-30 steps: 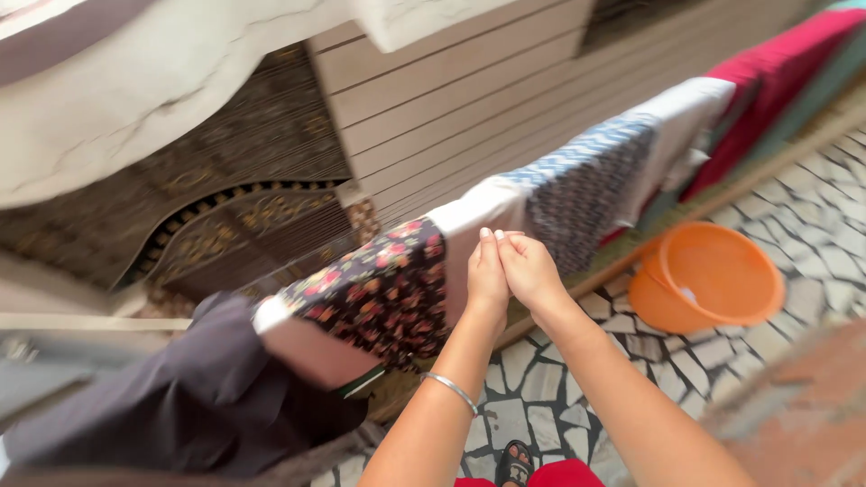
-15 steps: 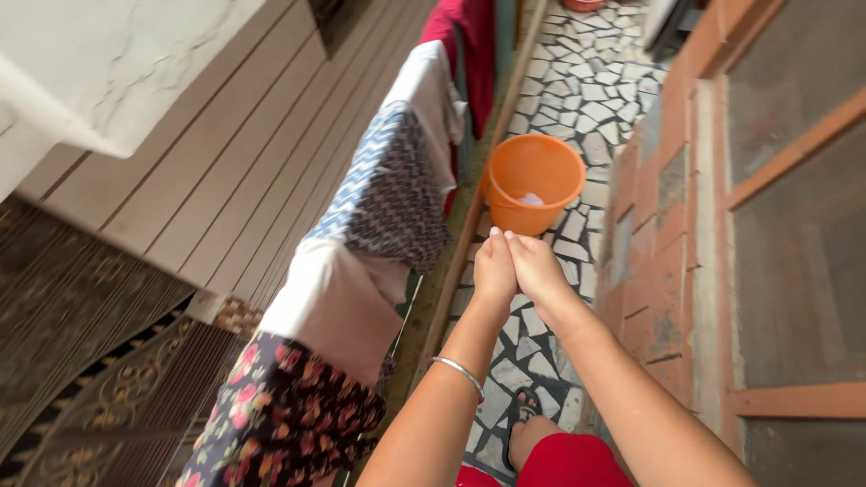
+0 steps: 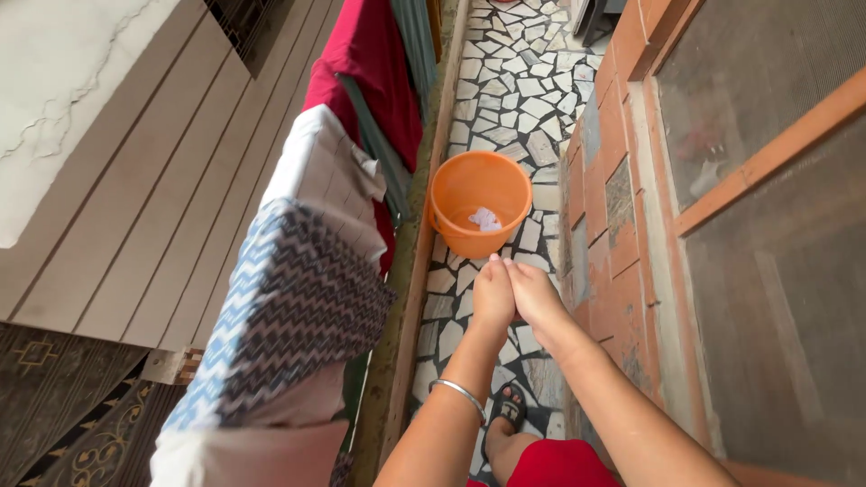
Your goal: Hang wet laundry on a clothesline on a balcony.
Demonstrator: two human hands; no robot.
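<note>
Head view: the left hand and the right hand are pressing together side by side, fingers closed and extended, holding nothing. Both hands are hovering above the mosaic stone floor, just short of the orange bucket, which is standing upright with a small white cloth lying inside. A silver bangle is circling the left wrist. To the left, a blue zigzag cloth, a white cloth and a red cloth are hanging over the railing. A sandalled foot is resting on the floor below.
</note>
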